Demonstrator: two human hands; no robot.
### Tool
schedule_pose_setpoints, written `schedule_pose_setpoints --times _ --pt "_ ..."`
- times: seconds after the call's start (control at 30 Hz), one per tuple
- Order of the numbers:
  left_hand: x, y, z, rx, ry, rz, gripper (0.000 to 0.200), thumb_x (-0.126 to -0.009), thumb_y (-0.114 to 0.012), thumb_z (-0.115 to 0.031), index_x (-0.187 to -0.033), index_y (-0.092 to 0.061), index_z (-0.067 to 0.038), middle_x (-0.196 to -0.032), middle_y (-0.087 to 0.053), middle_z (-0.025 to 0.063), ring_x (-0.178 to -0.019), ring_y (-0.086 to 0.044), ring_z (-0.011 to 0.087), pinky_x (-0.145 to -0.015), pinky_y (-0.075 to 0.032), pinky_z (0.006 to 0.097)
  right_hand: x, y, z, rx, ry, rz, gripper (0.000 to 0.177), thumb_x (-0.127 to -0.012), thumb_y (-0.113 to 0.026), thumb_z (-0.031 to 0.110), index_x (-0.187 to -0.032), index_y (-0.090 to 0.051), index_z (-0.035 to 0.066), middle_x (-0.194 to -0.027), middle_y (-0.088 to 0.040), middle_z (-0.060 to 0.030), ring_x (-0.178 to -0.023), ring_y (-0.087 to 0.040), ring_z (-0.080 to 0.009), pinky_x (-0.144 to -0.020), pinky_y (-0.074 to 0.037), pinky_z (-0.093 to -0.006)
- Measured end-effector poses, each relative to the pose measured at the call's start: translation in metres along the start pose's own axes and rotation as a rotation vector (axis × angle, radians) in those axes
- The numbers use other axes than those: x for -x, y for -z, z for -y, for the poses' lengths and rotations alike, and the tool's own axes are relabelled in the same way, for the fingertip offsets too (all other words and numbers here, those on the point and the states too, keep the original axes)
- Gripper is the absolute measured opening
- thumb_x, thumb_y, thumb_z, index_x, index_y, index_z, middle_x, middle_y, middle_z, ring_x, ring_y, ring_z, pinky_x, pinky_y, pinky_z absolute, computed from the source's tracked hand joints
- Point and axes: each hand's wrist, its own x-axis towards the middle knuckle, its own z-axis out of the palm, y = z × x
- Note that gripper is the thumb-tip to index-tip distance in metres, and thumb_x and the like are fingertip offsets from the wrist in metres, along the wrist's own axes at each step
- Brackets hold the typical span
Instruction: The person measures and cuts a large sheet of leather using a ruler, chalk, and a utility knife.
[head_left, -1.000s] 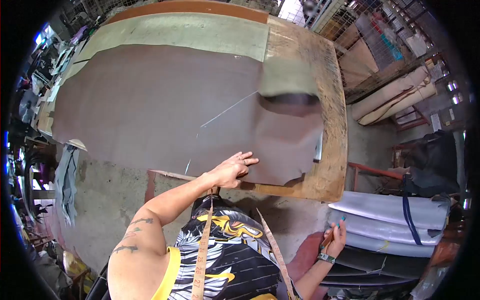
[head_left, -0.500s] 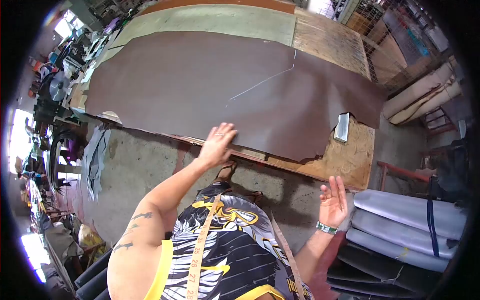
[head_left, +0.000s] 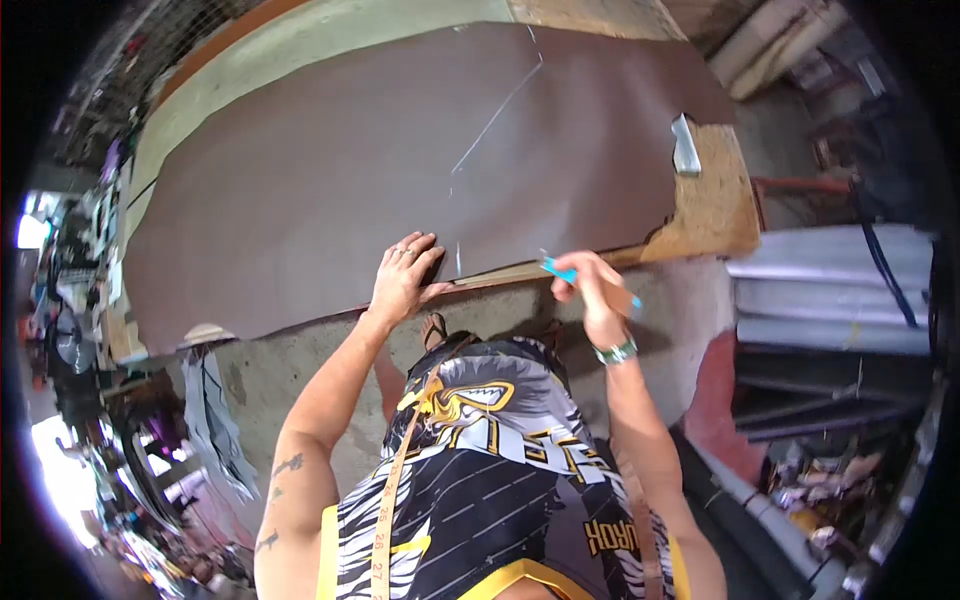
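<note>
A large brown leather hide (head_left: 330,170) lies spread over the table, with a thin pale line (head_left: 497,118) drawn across it. My left hand (head_left: 402,275) rests on the hide at its near edge, fingers stretched out and the thumb by the table edge. Just right of those fingers is a short pale mark (head_left: 458,258). My right hand (head_left: 597,300) is closed around a slim blue pen (head_left: 560,270), held off the near edge with its thin tip toward the hide. A tape measure (head_left: 383,515) hangs around my neck.
A shiny metal block (head_left: 685,146) sits at the hide's right edge, by the bare wooden tabletop (head_left: 715,205). Grey rolls (head_left: 830,290) are stacked at the right. Grey strips of material (head_left: 215,415) hang off the table's left end.
My right hand has come up and left to the table edge, from open fingers to a grip on the blue pen. My left hand has shifted left along the hide, and the view has turned.
</note>
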Motion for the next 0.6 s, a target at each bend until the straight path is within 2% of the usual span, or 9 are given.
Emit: schedule_pose_setpoints --times 0.07,0.2,0.23,0.33,0.37,0.47,0.5,0.57,0.6 --pt "-0.003 0.001 0.005 0.023 -0.048 -0.044 0.062 -0.079 -0.080 -0.047 -0.126 -0.065 -0.009 -0.137 -0.058 0.0122 -0.132 -0.051 0.0347 -0.108 -0.041 0.0490 -0.011 -0.050 -0.020 0.073 -0.084 -0.055 0.040 -0.111 -0.045 0.035 -0.111 -0.068 0.003 -0.081 -0.064 0.0006 -0.074 -0.059 -0.0070 -0.068 -0.050 -0.0244" --pt "-0.004 0.004 0.012 0.089 -0.053 -0.060 0.060 -0.077 -0.081 -0.047 -0.121 -0.066 -0.009 -0.133 -0.060 0.0121 -0.128 -0.052 0.0344 -0.106 -0.040 0.0493 -0.030 -0.104 -0.044 0.344 -0.140 -0.069 0.044 -0.110 -0.045 0.038 -0.114 -0.068 0.002 -0.075 -0.064 -0.0033 -0.073 -0.062 -0.0097 -0.068 -0.051 -0.0278" --pt "-0.004 0.004 0.014 0.101 -0.067 -0.072 0.058 -0.078 -0.081 -0.045 -0.121 -0.066 -0.009 -0.131 -0.061 0.0117 -0.126 -0.053 0.0336 -0.105 -0.041 0.0482 -0.032 -0.109 -0.048 0.443 -0.180 -0.067 0.045 -0.108 -0.048 0.042 -0.117 -0.068 0.003 -0.083 -0.070 -0.0099 -0.078 -0.068 -0.0191 -0.073 -0.054 -0.0335" --pt "-0.007 0.006 0.017 0.170 -0.136 -0.038 0.048 -0.080 -0.080 -0.037 -0.118 -0.068 -0.009 -0.123 -0.063 0.0098 -0.120 -0.056 0.0312 -0.100 -0.044 0.0449 -0.031 -0.122 -0.056 0.737 -0.127 -0.164 0.045 -0.106 -0.050 0.042 -0.118 -0.068 0.003 -0.096 -0.074 -0.0172 -0.089 -0.071 -0.0316 -0.080 -0.054 -0.0386" --pt "-0.008 0.007 0.019 0.197 -0.163 -0.025 0.045 -0.081 -0.080 -0.035 -0.116 -0.069 -0.009 -0.121 -0.064 0.0090 -0.117 -0.057 0.0304 -0.098 -0.045 0.0438 -0.029 -0.124 -0.052 0.688 -0.184 -0.174 0.045 -0.104 -0.053 0.043 -0.118 -0.068 0.003 -0.107 -0.073 -0.0214 -0.097 -0.070 -0.0389 -0.084 -0.053 -0.0413" --pt "-0.010 0.004 0.021 0.223 -0.201 -0.019 0.032 -0.084 -0.078 -0.028 -0.109 -0.072 -0.009 -0.114 -0.067 0.0066 -0.110 -0.058 0.0279 -0.094 -0.047 0.0408 -0.022 -0.123 -0.049 0.658 -0.340 -0.146 0.041 -0.105 -0.054 0.038 -0.105 -0.068 0.000 -0.089 -0.071 -0.0178 -0.084 -0.069 -0.0347 -0.077 -0.053 -0.0407" --pt "-0.009 0.002 0.019 0.237 -0.200 -0.043 0.025 -0.083 -0.078 -0.023 -0.103 -0.073 -0.008 -0.108 -0.067 0.0059 -0.106 -0.059 0.0276 -0.091 -0.048 0.0403 -0.018 -0.126 -0.046 0.657 -0.297 -0.147 0.039 -0.105 -0.055 0.036 -0.103 -0.068 0.000 -0.087 -0.070 -0.0171 -0.083 -0.069 -0.0340 -0.075 -0.053 -0.0402" --pt "-0.009 -0.001 0.018 0.249 -0.199 -0.037 0.025 -0.082 -0.077 -0.020 -0.103 -0.072 -0.008 -0.106 -0.066 0.0062 -0.105 -0.058 0.0281 -0.090 -0.048 0.0407 -0.005 -0.135 -0.040 0.642 -0.202 -0.152 0.034 -0.105 -0.055 0.031 -0.100 -0.067 -0.001 -0.082 -0.068 -0.0158 -0.079 -0.068 -0.0324 -0.073 -0.052 -0.0392" --pt "-0.008 -0.001 0.017 0.252 -0.200 -0.030 0.025 -0.082 -0.077 -0.019 -0.104 -0.072 -0.008 -0.105 -0.065 0.0064 -0.104 -0.058 0.0284 -0.090 -0.048 0.0409 0.001 -0.138 -0.040 0.667 -0.169 -0.146 0.030 -0.104 -0.056 0.025 -0.102 -0.068 -0.002 -0.087 -0.071 -0.0174 -0.082 -0.070 -0.0318 -0.074 -0.054 -0.0382"
